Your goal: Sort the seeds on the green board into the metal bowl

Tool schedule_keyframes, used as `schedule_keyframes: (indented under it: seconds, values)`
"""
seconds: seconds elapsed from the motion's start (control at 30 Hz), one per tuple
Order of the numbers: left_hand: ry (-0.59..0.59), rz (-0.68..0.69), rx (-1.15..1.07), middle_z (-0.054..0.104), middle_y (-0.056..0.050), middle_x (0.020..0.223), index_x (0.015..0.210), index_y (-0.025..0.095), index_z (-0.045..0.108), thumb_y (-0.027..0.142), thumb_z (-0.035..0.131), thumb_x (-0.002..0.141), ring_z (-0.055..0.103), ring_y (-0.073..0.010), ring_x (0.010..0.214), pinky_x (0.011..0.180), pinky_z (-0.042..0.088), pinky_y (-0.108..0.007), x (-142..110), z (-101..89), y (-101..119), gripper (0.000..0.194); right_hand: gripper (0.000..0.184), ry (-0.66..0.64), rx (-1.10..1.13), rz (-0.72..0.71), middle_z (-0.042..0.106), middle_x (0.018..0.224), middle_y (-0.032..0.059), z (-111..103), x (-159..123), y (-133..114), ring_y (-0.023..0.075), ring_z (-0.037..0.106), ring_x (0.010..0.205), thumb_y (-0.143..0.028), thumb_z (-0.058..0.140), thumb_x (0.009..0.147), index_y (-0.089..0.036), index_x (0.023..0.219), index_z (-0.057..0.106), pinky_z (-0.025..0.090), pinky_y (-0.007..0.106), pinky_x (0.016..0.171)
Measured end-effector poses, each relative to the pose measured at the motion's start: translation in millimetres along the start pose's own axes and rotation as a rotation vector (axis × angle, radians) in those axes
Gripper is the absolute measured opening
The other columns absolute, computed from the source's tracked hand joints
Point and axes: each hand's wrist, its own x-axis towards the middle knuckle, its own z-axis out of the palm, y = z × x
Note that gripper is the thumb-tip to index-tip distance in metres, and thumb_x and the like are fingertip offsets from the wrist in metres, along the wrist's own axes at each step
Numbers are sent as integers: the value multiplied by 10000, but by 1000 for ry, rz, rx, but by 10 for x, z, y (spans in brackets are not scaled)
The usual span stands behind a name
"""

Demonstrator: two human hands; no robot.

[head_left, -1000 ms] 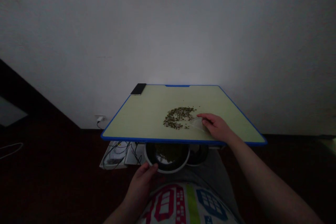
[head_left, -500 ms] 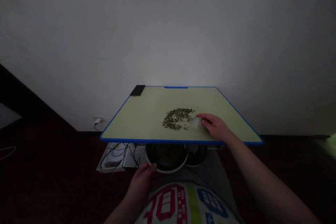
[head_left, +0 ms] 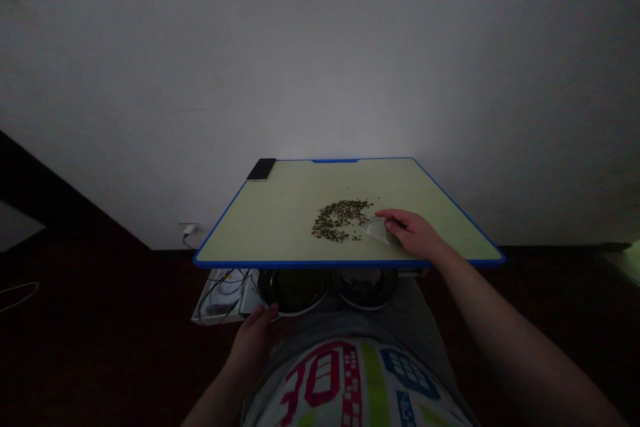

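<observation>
A clear half-round plastic piece, which looks like a protractor (head_left: pixel 376 229), is pinched in my right hand (head_left: pixel 407 230) low over the board. Its edge lies beside the right side of a scattered patch of small brownish grains or beans (head_left: pixel 331 221). These spread in a curved cluster on the pale, blue-edged board (head_left: pixel 270 227). Below the board's front edge, my left hand (head_left: pixel 257 330) is closed on the rim of a dark round bowl (head_left: pixel 300 290) with a pale rim. A second round bowl (head_left: pixel 367 290) sits right of it, partly under the board.
A black phone (head_left: pixel 261 169) lies at the board's back left corner. Below the left side is a white box with cables (head_left: pixel 223 293). A plug (head_left: pixel 189 231) sits in the wall, which stands directly behind the board.
My left hand and the bowl it holds have shifted left, so more of the second bowl shows. My right hand and the clear piece stay beside the grains. The view has tilted slightly.
</observation>
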Motion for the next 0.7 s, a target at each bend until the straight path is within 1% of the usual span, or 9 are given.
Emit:
schedule_keyframes:
  seconds: [0.1, 0.2, 0.27, 0.37, 0.47, 0.57, 0.63, 0.7]
  values:
    - [10, 7, 34, 695, -38, 783, 893, 179, 545, 79, 605, 809, 721, -196, 630, 644, 603, -347, 81, -61, -10, 144, 379, -4, -5, 3, 663, 771, 35, -3, 1, 2, 152, 554, 659, -278, 473, 856, -164, 1145, 690, 448, 281, 665]
    - [9, 7, 75, 707, -58, 831, 875, 182, 557, 94, 631, 793, 725, -195, 662, 660, 595, -337, 136, -75, -3, 141, 379, -1, -9, 3, 671, 786, 38, -5, 0, -6, 157, 561, 672, -285, 473, 856, -172, 1142, 694, 450, 284, 674]
    - [5, 7, 114, 712, -67, 854, 867, 182, 577, 132, 662, 782, 727, -195, 684, 655, 582, -319, 153, -68, 1, 130, 382, -7, -8, 5, 673, 785, 40, -9, -1, -17, 161, 563, 675, -293, 473, 858, -170, 1143, 696, 453, 288, 677]
    - [7, 5, 195, 705, -59, 789, 819, 174, 604, 229, 728, 743, 713, -194, 648, 561, 542, -275, 158, -59, -10, 156, 389, -9, 7, 15, 672, 776, 40, -14, -4, -32, 163, 562, 674, -303, 475, 858, -164, 1150, 692, 454, 289, 668]
    - [12, 6, 277, 702, -64, 764, 795, 158, 626, 344, 773, 694, 695, -195, 603, 479, 495, -257, 145, -95, -1, 258, 403, -11, 17, 33, 674, 787, 44, -13, -6, -37, 157, 556, 658, -301, 479, 850, -158, 1163, 687, 449, 281, 639]
    - [21, 30, 325, 715, -71, 768, 815, 157, 644, 433, 779, 663, 686, -191, 584, 473, 488, -260, 82, -199, 148, 343, 411, -15, 20, 55, 685, 811, 52, -10, -6, -41, 155, 555, 646, -299, 481, 844, -151, 1169, 684, 445, 277, 617]
    - [26, 67, 339, 718, -67, 730, 826, 158, 650, 474, 762, 673, 694, -202, 619, 525, 518, -275, -13, -266, 347, 368, 406, -11, 18, 51, 696, 837, 56, -11, -5, -44, 158, 566, 667, -290, 487, 838, -153, 1164, 687, 451, 280, 632]
    - [39, 121, 334, 729, -49, 764, 855, 169, 649, 476, 782, 653, 705, -197, 696, 599, 543, -269, -158, -266, 572, 391, 400, -4, 17, 36, 700, 851, 57, -15, -3, -46, 162, 575, 690, -280, 489, 834, -155, 1155, 692, 457, 283, 653]
